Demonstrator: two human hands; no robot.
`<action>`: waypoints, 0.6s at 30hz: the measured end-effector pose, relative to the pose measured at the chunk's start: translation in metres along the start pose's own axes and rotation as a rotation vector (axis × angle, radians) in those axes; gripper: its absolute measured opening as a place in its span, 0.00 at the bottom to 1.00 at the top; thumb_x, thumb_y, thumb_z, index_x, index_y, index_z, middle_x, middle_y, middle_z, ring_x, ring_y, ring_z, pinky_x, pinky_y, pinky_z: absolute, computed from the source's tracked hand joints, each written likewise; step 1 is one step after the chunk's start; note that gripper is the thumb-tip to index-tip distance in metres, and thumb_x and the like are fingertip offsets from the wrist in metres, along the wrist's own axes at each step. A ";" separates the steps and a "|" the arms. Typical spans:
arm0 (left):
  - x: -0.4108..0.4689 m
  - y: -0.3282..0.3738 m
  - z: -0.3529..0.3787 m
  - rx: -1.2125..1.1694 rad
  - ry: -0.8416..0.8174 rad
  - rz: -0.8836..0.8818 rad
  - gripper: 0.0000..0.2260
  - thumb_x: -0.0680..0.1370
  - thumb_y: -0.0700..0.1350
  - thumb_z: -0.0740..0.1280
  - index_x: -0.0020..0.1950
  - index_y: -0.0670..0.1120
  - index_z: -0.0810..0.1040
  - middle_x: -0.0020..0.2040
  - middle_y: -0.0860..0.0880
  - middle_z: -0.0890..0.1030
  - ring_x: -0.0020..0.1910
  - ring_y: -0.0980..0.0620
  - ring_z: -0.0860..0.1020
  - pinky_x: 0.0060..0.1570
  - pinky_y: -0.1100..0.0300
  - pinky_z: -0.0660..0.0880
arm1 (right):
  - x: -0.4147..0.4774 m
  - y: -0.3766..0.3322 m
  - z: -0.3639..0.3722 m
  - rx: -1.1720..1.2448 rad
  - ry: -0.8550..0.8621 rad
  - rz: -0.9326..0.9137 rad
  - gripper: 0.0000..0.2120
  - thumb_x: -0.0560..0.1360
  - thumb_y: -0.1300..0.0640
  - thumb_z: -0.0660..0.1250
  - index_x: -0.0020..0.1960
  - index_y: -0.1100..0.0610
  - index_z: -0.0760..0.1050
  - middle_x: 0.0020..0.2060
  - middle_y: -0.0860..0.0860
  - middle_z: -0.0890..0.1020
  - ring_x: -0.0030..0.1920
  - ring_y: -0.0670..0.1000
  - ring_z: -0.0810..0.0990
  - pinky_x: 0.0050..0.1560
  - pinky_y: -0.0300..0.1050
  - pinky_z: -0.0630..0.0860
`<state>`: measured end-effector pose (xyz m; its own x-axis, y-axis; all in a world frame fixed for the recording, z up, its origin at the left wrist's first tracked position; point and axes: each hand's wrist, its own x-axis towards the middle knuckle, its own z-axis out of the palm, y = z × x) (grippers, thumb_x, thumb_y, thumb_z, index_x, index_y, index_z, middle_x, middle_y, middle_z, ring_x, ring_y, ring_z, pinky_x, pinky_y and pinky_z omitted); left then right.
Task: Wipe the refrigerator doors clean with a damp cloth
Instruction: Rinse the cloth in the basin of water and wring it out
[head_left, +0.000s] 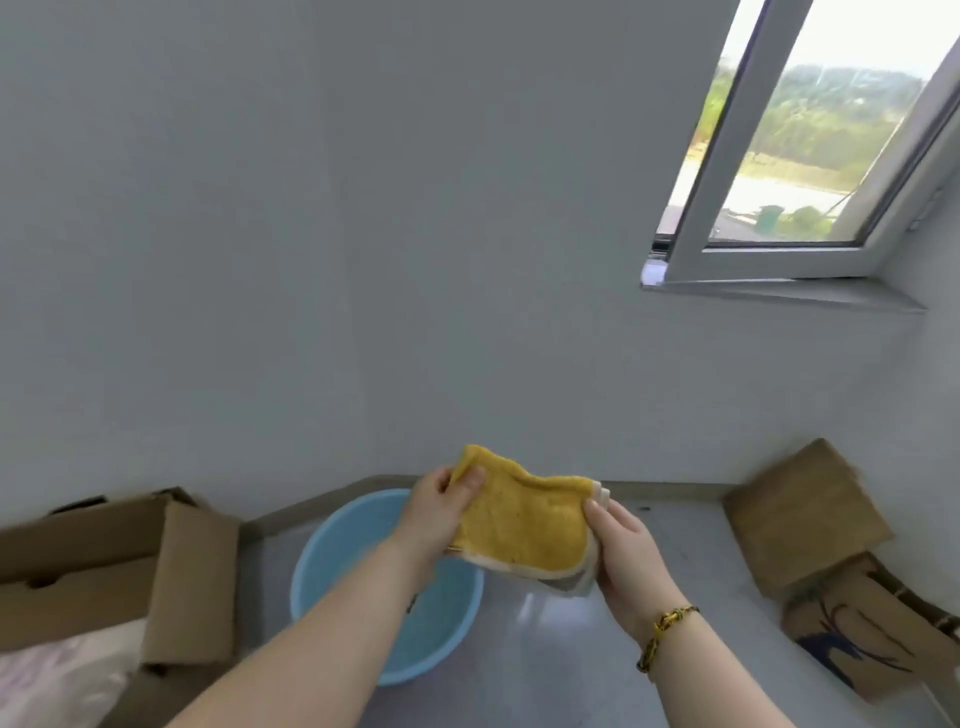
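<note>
Grey floor (571, 649), blue basin (311, 561); cloth (519, 530) in left hand (436, 514), right hand (623, 551)

Yellow cloth (524, 525) between both hands

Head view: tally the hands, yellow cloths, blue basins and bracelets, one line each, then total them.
Hands: 2 (left hand, right hand)
Yellow cloth: 1
Blue basin: 1
Bracelet: 1
Total: 5
</note>
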<state>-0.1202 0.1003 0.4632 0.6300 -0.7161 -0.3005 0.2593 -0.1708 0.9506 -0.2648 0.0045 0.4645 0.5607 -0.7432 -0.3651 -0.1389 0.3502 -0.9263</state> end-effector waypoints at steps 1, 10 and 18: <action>0.018 -0.006 -0.021 0.000 0.034 -0.025 0.05 0.77 0.48 0.62 0.43 0.48 0.73 0.43 0.49 0.78 0.40 0.54 0.76 0.40 0.62 0.73 | 0.019 0.007 0.028 0.013 0.026 0.038 0.10 0.80 0.57 0.55 0.50 0.56 0.74 0.45 0.53 0.80 0.46 0.52 0.78 0.45 0.46 0.75; 0.143 -0.117 -0.126 0.054 0.284 -0.336 0.12 0.77 0.52 0.61 0.52 0.44 0.71 0.48 0.46 0.77 0.45 0.49 0.76 0.42 0.60 0.71 | 0.155 0.104 0.143 -0.161 0.014 0.217 0.02 0.77 0.58 0.62 0.49 0.52 0.70 0.41 0.48 0.76 0.42 0.49 0.74 0.46 0.45 0.73; 0.238 -0.310 -0.174 0.263 0.480 -0.434 0.11 0.77 0.50 0.62 0.41 0.43 0.70 0.45 0.45 0.74 0.44 0.47 0.71 0.42 0.60 0.65 | 0.280 0.301 0.170 -0.351 -0.080 0.284 0.03 0.76 0.61 0.63 0.45 0.55 0.70 0.43 0.52 0.75 0.45 0.52 0.73 0.48 0.44 0.70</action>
<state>0.0769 0.1004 0.0832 0.7791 -0.1777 -0.6011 0.4132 -0.5755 0.7058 -0.0108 -0.0016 0.0994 0.5196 -0.5947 -0.6135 -0.5566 0.3092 -0.7711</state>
